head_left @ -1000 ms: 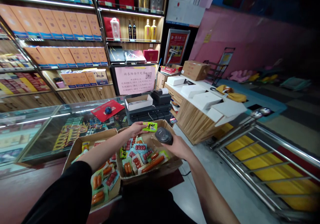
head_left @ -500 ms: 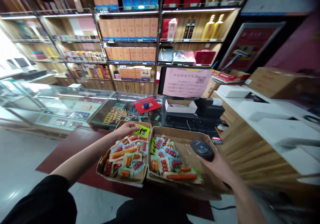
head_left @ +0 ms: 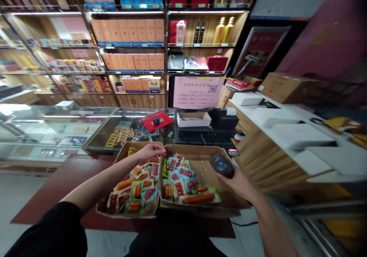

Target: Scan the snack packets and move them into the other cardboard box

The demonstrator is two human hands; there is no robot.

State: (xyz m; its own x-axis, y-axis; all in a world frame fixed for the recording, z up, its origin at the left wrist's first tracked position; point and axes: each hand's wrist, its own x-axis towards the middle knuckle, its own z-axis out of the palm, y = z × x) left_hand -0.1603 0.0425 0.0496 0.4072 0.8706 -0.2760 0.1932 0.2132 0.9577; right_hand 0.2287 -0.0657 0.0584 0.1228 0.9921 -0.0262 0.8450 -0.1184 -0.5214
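Two open cardboard boxes stand side by side. Wrapped sausage snacks fill much of the left box. More packets lie in the left part of the right box, with a green one by its left wall. My left hand is over the edge where the boxes meet, fingers closed; what they hold, if anything, cannot be made out. Over the right side of the right box, my right hand is wrapped round a black handheld scanner with a blue light.
Behind the boxes is a glass counter with a red sheet, a white tray and a screen bearing a pink notice. White boxes line the right counter. Stocked shelves rise behind; a cable lies below right.
The yellow-green packet that my left hand held over the left box no longer shows. That hand has moved right, toward the shared edge. The view has turned right; my right hand still holds the scanner.
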